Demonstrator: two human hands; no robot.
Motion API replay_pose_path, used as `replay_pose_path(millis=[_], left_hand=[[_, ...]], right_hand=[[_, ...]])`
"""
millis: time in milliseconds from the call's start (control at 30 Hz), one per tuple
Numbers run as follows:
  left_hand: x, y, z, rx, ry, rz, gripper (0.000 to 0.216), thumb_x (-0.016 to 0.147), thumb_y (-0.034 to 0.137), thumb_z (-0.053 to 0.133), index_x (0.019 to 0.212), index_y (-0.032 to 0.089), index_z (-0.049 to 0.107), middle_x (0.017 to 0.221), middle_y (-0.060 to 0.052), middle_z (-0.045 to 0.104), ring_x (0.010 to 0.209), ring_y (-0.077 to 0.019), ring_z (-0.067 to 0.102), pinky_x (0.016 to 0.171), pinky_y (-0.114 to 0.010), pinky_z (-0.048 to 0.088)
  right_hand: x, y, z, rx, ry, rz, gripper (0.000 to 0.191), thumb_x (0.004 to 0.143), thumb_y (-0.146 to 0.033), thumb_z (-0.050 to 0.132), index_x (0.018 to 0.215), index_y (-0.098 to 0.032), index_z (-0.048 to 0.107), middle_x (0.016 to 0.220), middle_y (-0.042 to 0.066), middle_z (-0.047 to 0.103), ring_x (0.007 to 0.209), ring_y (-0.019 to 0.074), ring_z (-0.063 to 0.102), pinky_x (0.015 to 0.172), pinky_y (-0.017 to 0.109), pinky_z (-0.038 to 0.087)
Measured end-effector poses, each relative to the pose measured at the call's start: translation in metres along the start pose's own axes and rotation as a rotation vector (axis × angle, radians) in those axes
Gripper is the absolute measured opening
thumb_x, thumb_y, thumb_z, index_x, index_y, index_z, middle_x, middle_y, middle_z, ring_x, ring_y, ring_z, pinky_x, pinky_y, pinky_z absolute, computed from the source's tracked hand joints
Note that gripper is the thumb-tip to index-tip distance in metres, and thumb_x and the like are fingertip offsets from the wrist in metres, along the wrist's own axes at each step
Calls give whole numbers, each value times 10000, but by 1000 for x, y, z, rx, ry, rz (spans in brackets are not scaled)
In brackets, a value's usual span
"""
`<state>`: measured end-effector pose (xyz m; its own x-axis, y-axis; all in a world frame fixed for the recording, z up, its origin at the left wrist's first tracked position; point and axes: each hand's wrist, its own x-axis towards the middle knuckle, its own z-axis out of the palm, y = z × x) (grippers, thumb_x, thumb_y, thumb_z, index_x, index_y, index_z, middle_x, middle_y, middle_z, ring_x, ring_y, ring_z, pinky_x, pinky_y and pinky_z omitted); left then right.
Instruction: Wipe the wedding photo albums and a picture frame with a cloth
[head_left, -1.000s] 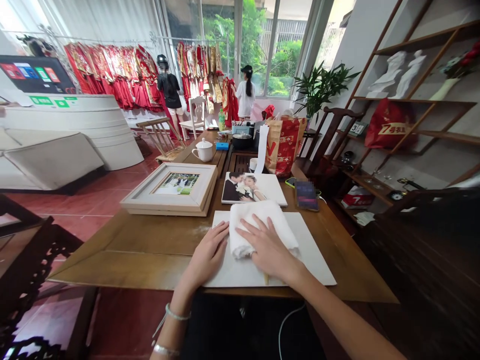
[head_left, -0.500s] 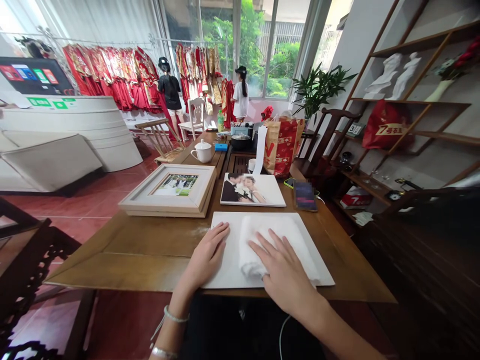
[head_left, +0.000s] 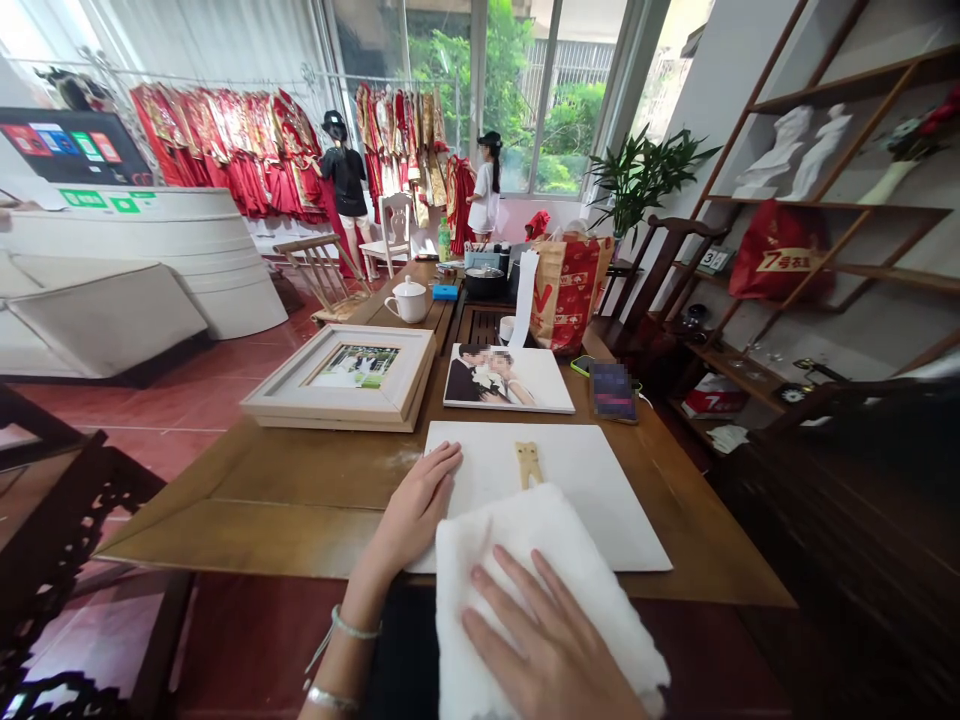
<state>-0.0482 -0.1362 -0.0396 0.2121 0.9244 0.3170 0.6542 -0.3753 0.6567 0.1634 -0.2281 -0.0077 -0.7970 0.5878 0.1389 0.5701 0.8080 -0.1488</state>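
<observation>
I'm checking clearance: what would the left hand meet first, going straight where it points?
The left hand would probably meet the photo panel just beyond the white board, though depth is hard to judge.

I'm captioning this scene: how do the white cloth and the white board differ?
The white cloth looks soft and fluffy; the white board looks stiff and flat. The right hand is on the cloth, the left hand on the board. Both are white.
</observation>
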Motion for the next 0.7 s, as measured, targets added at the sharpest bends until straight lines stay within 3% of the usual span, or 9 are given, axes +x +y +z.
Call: replay_pose_path(millis=[67,167,267,367,467,600,700], left_hand=[[0,0,1,20,7,-1,387,962,250,358,1286,197,563,1415,-69,518,1358,-217,406,1137,-457,316],[0,0,1,42,-4,-1,390,951,239,372,1289,186,560,1414,-80,518,1357,-222,408,1136,-462,315],[0,1,0,52,-6,13,390,942,223,381,1287,194,562,1408,-82,524,1352,-223,415,1133,-463,318],[0,1,-1,55,0,33,389,937,206,390,1285,216,562,1402,-71,532,1344,-223,427,1128,-460,326],[0,3,-3,60,5,51,384,929,194,406,1272,231,574,1385,-65,547,1327,-235,448,1117,-456,344],[1,7,-4,75,10,36,375,920,196,417,1254,210,587,1339,-100,574,1249,-261,521,1060,-449,414],[1,8,-4,71,21,24,361,923,198,413,1234,205,595,1302,-110,600,1206,-277,554,1027,-455,442]], right_hand=[[-5,10,-16,64,-79,70,485,790,-158,522,1266,-227,582,1415,75,478,1349,364,334,1081,572,333],[4,28,-38,113,-129,307,606,722,-139,499,1322,-213,540,1466,41,418,1399,331,235,1149,550,184],[31,52,-47,107,-114,420,636,715,-105,450,1344,-169,517,1474,55,410,1395,322,244,1141,532,187],[68,80,-47,100,-92,398,573,744,-127,454,1311,-128,539,1426,113,470,1362,353,298,1095,544,251],[106,101,-44,118,-80,291,502,774,-123,453,1258,-160,578,1354,98,549,1316,318,381,1080,496,282],[147,105,-37,173,-87,123,498,746,-100,475,1222,-171,602,1300,68,599,1281,267,442,1055,391,332],[157,100,-31,201,-76,72,522,729,-86,461,1223,-179,602,1317,61,588,1300,265,426,1052,396,337]])
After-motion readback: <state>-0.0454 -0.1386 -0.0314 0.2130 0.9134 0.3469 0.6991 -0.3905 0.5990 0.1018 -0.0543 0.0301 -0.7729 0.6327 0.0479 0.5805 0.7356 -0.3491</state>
